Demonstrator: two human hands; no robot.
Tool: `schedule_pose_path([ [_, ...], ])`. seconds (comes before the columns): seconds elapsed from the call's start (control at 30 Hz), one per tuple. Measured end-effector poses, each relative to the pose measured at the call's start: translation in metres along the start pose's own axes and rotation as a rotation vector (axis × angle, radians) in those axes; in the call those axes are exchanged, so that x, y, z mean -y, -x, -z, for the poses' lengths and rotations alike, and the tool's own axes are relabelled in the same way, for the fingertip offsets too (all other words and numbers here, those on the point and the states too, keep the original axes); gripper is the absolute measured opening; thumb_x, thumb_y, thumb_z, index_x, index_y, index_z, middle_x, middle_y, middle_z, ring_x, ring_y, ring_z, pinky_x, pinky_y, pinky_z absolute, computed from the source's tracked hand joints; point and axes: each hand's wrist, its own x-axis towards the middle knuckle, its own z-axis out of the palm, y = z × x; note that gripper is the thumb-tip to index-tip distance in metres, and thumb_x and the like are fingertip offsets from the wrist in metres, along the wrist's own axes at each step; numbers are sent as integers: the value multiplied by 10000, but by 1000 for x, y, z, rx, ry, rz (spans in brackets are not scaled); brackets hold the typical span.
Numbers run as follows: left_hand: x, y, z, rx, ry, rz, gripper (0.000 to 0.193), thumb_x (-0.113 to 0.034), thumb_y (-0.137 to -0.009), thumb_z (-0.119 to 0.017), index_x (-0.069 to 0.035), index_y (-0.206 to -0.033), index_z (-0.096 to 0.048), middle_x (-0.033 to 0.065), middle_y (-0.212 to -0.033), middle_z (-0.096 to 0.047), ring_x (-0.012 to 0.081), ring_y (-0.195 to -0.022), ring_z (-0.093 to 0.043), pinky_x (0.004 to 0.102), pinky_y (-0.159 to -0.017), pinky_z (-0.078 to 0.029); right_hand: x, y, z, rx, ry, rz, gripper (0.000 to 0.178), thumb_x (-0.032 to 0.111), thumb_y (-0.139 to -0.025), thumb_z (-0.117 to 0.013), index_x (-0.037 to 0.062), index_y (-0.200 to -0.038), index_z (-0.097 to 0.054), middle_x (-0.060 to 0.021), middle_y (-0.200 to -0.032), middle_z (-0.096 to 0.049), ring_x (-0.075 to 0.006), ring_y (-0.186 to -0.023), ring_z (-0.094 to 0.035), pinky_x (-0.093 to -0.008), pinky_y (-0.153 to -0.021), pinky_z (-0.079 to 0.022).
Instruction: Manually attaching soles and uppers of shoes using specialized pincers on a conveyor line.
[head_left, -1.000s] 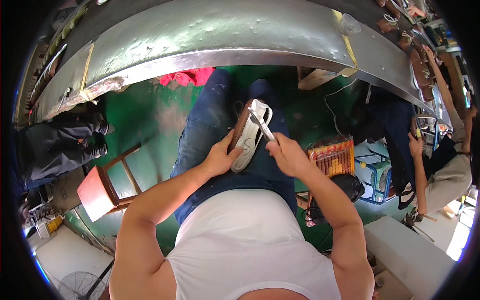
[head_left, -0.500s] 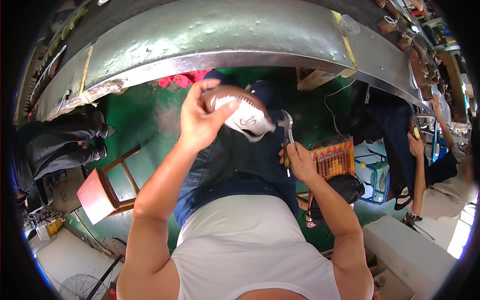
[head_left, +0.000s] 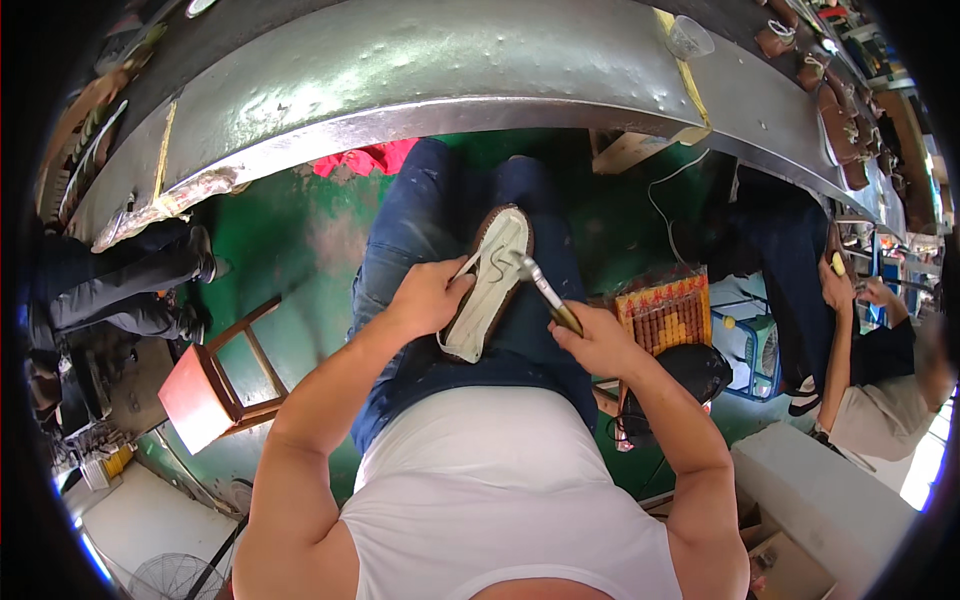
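A brown shoe upper with a pale underside (head_left: 490, 285) lies sole side up across my thighs. Its light bottom carries a dark squiggly line, and brown shows round its edge. My left hand (head_left: 433, 297) grips it at the left edge, thumb on the pale surface and fingers partly hidden. In my right hand (head_left: 597, 338) is a hammer (head_left: 548, 290) with a silvery metal head and a brass-coloured grip. Its head is over the right side of the shoe's bottom; whether it touches cannot be made out.
A metal-topped bench (head_left: 420, 75) runs across in front of my knees. At left stands a red-seated stool (head_left: 200, 398), with another person's legs (head_left: 130, 275) beyond. A beaded seat mat (head_left: 660, 318) lies at right, near a co-worker's arm (head_left: 838, 345). Brown shoes (head_left: 840, 125) line the far right bench.
The shoe has come down from the raised left hand onto my thighs, its bottom now facing up. My right hand has brought the hammer inward over it.
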Motion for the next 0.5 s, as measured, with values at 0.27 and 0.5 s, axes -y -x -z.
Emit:
schedule_pose_path([
  [0.27, -11, 6, -17, -245, -111, -20, 206, -179, -920, -565, -7, -899, -676, 231, -767, -660, 421, -758, -651, 489, -710, -526, 15, -7, 8, 160, 131, 41, 191, 190, -911, -596, 4, -935, -556, -142, -699, -579, -253, -665, -573, -387, -658, -459],
  [0.5, -22, 9, -26, -278, -262, -186, 201, -198, -905, -618, -8, -899, -686, 211, -741, -655, 383, -722, -664, 447, -643, -529, 50, -17, 31, 305, 285, -2, 251, 216, -907, -600, -24, -961, -550, -143, -704, -597, -255, -609, -615, -400, -617, -488],
])
